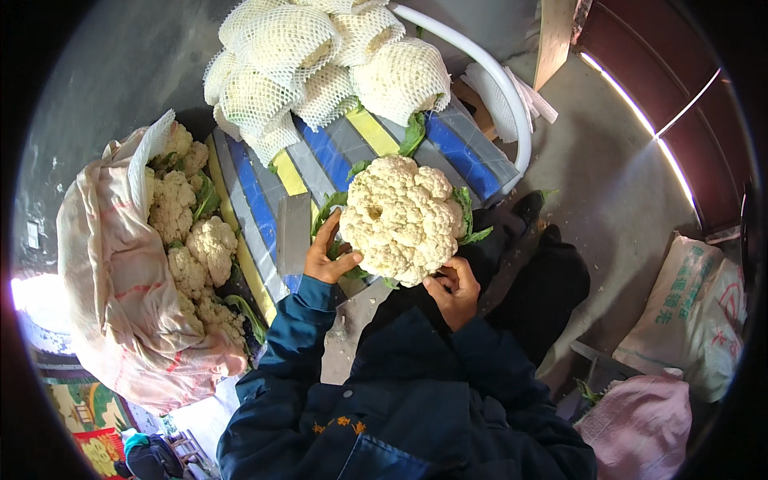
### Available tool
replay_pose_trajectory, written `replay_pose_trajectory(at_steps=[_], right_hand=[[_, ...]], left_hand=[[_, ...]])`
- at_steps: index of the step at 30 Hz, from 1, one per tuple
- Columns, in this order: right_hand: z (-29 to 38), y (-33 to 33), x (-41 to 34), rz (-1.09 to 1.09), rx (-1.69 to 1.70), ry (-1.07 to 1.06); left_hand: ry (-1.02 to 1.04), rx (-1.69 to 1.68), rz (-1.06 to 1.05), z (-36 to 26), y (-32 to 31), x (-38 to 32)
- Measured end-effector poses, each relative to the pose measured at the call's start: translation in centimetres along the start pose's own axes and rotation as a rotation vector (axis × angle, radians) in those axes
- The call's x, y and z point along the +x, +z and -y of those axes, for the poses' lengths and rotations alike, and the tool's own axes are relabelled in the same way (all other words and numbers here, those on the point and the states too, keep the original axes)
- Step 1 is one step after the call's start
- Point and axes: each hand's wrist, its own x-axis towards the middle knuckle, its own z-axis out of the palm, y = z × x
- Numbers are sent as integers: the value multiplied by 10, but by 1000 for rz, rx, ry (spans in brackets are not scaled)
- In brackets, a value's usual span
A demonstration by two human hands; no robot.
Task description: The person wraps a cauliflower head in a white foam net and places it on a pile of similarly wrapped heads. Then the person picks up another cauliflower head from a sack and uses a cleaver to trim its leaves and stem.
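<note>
A large cauliflower head [399,219] with a few green leaves is held between my two hands, its florets facing up. At its left edge is my left hand [333,249], thumb and fingers on the rim and leaves. My right hand [453,291] grips the lower right edge, the thumb near the florets. Beneath and beyond it lies a work surface with blue, grey and yellow stripes [327,147]. A flat grey piece [293,234] lies on it by my left hand. Several cauliflowers in white foam nets [288,45] are piled at its far end.
On the left, a large cloth sack [114,270] stands open with several bare cauliflowers [210,246]. A white curved tube [510,78] borders the surface at the right, with foam nets [495,99] beyond. Printed woven sacks [672,300] and a pink sack [645,426] are at the right.
</note>
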Motion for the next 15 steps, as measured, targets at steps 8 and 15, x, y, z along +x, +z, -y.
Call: replay_pose_trajectory(at_steps=[8, 15], right_hand=[[15, -7, -1, 37, 83, 147], [10, -13, -3, 59, 40, 142]], left_hand=[[-31, 10, -95, -5, 19, -13], [35, 101, -208, 12, 26, -29]])
